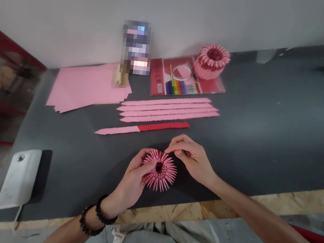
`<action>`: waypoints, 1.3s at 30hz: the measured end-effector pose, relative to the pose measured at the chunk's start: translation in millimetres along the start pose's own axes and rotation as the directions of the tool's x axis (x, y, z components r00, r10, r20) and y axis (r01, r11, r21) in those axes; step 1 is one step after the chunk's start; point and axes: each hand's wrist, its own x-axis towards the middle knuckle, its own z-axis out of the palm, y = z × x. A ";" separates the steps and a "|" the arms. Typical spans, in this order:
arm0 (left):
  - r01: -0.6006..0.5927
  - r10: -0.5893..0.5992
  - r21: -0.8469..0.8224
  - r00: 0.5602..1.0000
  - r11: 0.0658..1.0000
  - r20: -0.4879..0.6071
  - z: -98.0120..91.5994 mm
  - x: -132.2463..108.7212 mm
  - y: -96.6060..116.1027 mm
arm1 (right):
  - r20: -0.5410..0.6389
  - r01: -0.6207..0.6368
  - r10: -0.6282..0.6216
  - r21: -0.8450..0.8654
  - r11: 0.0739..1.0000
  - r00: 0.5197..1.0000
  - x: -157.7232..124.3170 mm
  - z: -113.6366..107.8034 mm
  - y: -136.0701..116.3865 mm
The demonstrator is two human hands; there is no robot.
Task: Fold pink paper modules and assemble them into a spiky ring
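Note:
My left hand (134, 179) grips a round pink piece (166, 176) of folded paper points with a dark hole in its middle. Its thumb lies on top of the ring, near the hole. At the ring's upper right edge, my right hand (191, 156) has its fingers bent and pressed together, the fingertips at the points; whether anything is between them is too small to tell. Beyond the hands lies a strip (164, 127) of folded paper, pink on the left and red on the right. Several pink folded strips (169, 108) lie side by side behind it.
A woven pink paper vessel (210, 70) stands on a red packet (158, 78) by the wall. Pink sheets (81, 85) lie at the back left, beside a blurred upright object (136, 48). A white device (21, 177) with a cable sits at the table's left end.

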 end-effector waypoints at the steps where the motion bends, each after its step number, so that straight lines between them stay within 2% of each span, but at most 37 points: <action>1: 0.006 -0.006 0.002 1.000 1.000 0.000 -1.1 0.2 -0.7 | 0.003 0.006 -0.006 -0.001 1.000 1.000 -0.3 -0.1 -0.3; 5: 0.021 -0.021 0.006 1.000 1.000 0.004 -4.5 0.1 -2.6 | -0.020 -0.009 0.010 0.075 0.997 1.000 -1.9 1.0 -0.2; 9: 0.026 -0.026 0.011 1.000 1.000 -0.013 -2.6 -1.8 -2.1 | -0.052 -0.072 0.079 0.134 0.988 0.996 -3.5 3.7 -0.2; 15: -0.098 0.089 0.140 0.994 0.985 0.071 -0.4 -0.6 -6.2 | -0.096 -0.184 0.196 0.121 0.975 0.976 -3.4 5.3 -6.6; 20: -0.218 0.204 0.297 0.976 0.930 0.076 -5.4 2.8 -13.2 | -0.041 -0.200 0.205 0.093 0.975 0.978 -3.0 4.6 -12.6; 24: -0.252 0.248 0.412 0.967 0.876 0.065 -5.7 3.0 -10.8 | -0.046 -0.213 0.216 0.062 0.975 0.975 -3.8 3.5 -14.2; 27: -0.265 0.264 0.473 0.962 0.840 0.070 -4.4 2.4 -7.7 | -0.049 -0.194 0.192 -0.033 0.980 0.980 -3.9 2.3 -14.9; 32: -0.249 0.247 0.472 0.967 0.846 0.067 -2.5 2.3 -6.2 | -0.023 -0.142 0.140 -0.156 0.978 0.990 -4.3 2.6 -16.4; 39: -0.229 0.241 0.472 0.970 0.851 0.036 -0.9 2.4 -5.2 | -0.044 -0.165 0.160 -0.140 0.976 0.986 -5.2 4.3 -15.9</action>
